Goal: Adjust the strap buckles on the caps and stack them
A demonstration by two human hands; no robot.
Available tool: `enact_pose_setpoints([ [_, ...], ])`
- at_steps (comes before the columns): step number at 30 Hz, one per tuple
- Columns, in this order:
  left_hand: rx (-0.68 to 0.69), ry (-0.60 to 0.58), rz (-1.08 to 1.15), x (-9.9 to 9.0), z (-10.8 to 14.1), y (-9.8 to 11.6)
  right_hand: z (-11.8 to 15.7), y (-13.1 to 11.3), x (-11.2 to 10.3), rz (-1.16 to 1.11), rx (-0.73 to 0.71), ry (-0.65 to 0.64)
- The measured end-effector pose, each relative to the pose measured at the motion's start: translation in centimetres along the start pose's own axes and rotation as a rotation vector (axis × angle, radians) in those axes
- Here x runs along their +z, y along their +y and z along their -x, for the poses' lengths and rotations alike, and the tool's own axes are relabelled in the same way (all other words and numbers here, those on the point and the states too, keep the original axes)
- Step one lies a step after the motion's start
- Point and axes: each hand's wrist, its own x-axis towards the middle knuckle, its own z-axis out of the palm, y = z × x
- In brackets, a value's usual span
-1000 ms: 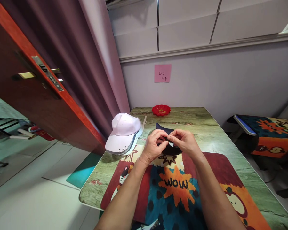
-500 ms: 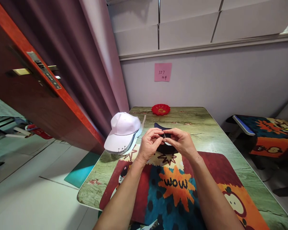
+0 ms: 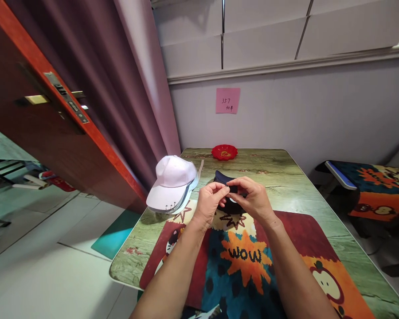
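A dark navy cap (image 3: pixel 222 177) lies on the table in front of me, largely hidden behind my fingers. A short black strap (image 3: pixel 233 189) of the cap runs between my two hands. My left hand (image 3: pixel 212 201) is closed, its thumb and forefinger pinched at the strap's left end. From the other side, my right hand (image 3: pixel 252 197) pinches the strap between thumb and fingers. The fingertips of both hands nearly meet, so the strap's fastening cannot be made out. To the left, a white cap (image 3: pixel 175 173) rests over a pale blue one, with small metal rings on its brim.
A red scalloped dish (image 3: pixel 224 152) stands at the table's far edge. Under my forearms lies a colourful mat (image 3: pixel 216 261) on the wood-patterned table (image 3: pixel 126 266). A brown door (image 3: pixel 53 146) and a purple curtain (image 3: pixel 146 88) are on the left; a stool (image 3: pixel 379 186) is at right.
My left thumb and forefinger have shifted at the strap, and that hand's other fingers have curled lower. My right hand stays pinched. The view has moved slightly.
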Motion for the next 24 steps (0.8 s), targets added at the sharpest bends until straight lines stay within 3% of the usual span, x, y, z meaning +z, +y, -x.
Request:
enact_pose_setpoints([
  [5, -0.029, 0.012, 0.068, -0.6, -0.2, -0.1, 0.0, -0.2, -0.3, -0.019, 0.027, -0.004],
  [12, 0.035, 0.18, -0.032, -1.4, -0.5, -0.2, 0.0, -0.1, -0.4, 0.124, 0.065, 0.016],
  [17, 0.05, 0.173, -0.032, -1.6, -0.7, -0.2, -0.2, 0.5, -0.8, 0.167, -0.013, 0.003],
  [21, 0.051, 0.155, -0.021, -1.8, -0.8, -0.4, 0.0, 1.1, -0.9, 0.098, 0.135, -0.064],
  [24, 0.057, 0.131, -0.022, -1.8, -0.7, -0.4, 0.0, 1.0, -0.6, 0.078, 0.124, -0.09],
])
